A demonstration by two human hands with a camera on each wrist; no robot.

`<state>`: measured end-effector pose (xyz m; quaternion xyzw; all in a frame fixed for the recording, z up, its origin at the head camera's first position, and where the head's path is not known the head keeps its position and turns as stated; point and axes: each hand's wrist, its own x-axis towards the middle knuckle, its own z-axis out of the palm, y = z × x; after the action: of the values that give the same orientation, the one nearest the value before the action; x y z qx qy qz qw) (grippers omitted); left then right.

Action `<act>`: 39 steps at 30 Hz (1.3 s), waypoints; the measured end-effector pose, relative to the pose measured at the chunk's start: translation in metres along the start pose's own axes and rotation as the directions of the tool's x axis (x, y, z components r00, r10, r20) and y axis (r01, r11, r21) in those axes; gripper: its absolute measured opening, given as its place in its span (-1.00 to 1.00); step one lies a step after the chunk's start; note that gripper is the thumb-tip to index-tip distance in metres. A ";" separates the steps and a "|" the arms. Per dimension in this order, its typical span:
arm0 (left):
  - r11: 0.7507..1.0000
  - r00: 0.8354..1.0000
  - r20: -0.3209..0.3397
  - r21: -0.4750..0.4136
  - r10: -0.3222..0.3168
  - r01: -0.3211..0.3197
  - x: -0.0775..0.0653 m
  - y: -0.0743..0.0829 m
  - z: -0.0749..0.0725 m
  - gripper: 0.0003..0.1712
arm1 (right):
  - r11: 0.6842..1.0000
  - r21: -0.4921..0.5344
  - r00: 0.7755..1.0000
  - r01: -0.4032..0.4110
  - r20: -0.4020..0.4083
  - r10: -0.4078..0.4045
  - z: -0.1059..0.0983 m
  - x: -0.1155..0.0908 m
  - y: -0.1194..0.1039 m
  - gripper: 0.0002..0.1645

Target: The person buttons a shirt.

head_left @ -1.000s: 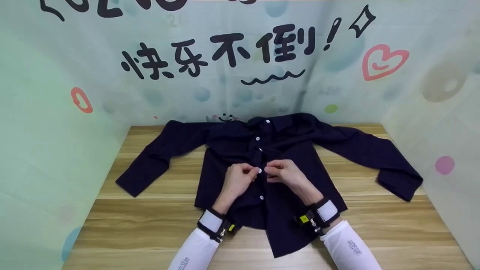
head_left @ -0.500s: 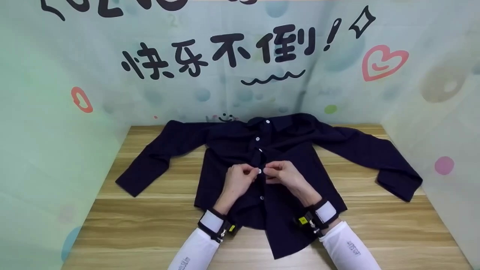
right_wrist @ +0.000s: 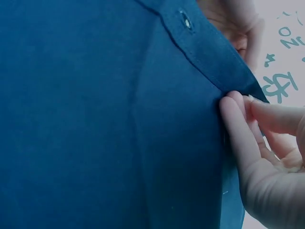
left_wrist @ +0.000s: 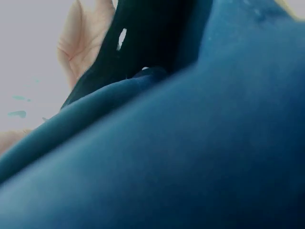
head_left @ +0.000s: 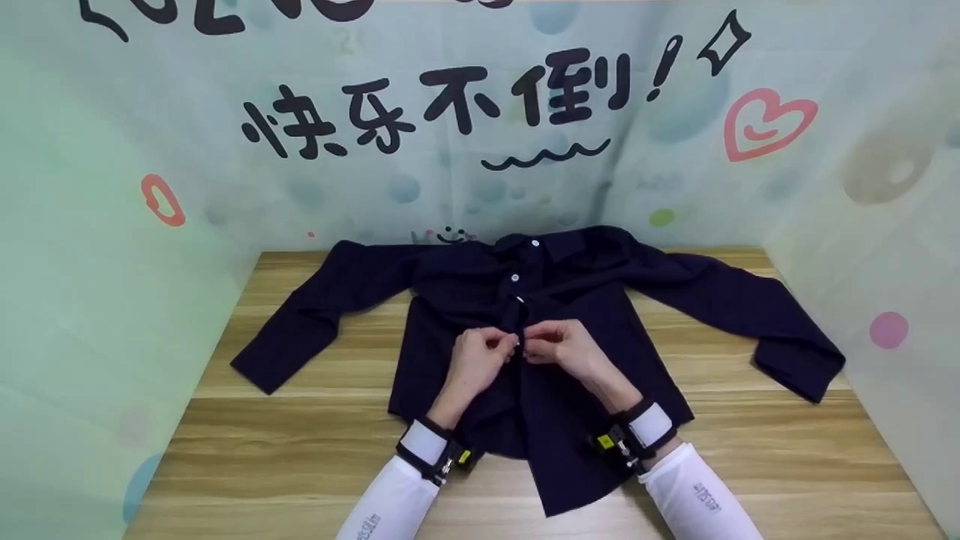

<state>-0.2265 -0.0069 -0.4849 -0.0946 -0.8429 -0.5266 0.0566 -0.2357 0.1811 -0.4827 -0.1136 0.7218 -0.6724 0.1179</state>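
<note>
A dark navy button-up shirt (head_left: 585, 360) lies spread with its collar at the far side. My left hand (head_left: 474, 364) pinches the front of it beside a small white button (head_left: 517, 341), which barely shows between the two hands. Facing it, my right hand (head_left: 581, 356) pinches the edge of the other front panel. In the right wrist view the fingers of my right hand (right_wrist: 271, 157) hold the button band (right_wrist: 209, 57), and a slit-like buttonhole (right_wrist: 187, 21) shows farther up the band. Cloth fills most of the left wrist view, a light slit (left_wrist: 122, 39) showing in its dark band.
Both sleeves, the left one (head_left: 300, 322) and the right one (head_left: 750, 307), spread outward over the wooden table (head_left: 285, 450). Two more white buttons run up toward the collar (head_left: 566, 244). A printed cloth backdrop (head_left: 420, 187) closes off the back and both sides.
My right hand has moved slightly left, bringing the panel edge closer to the button. That panel now covers the lower button, which showed before. The left hand stays almost still.
</note>
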 end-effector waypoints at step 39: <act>0.945 0.972 0.003 0.232 0.236 -0.230 -0.003 -0.005 -0.001 -0.84 | 0.990 -0.141 0.999 -0.001 -0.052 -0.006 0.005 0.003 0.001 -0.77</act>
<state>-0.2247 -0.0105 -0.4897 -0.1797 -0.8805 -0.4158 0.1394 -0.2368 0.1760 -0.4842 -0.1051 0.7703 -0.6225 0.0898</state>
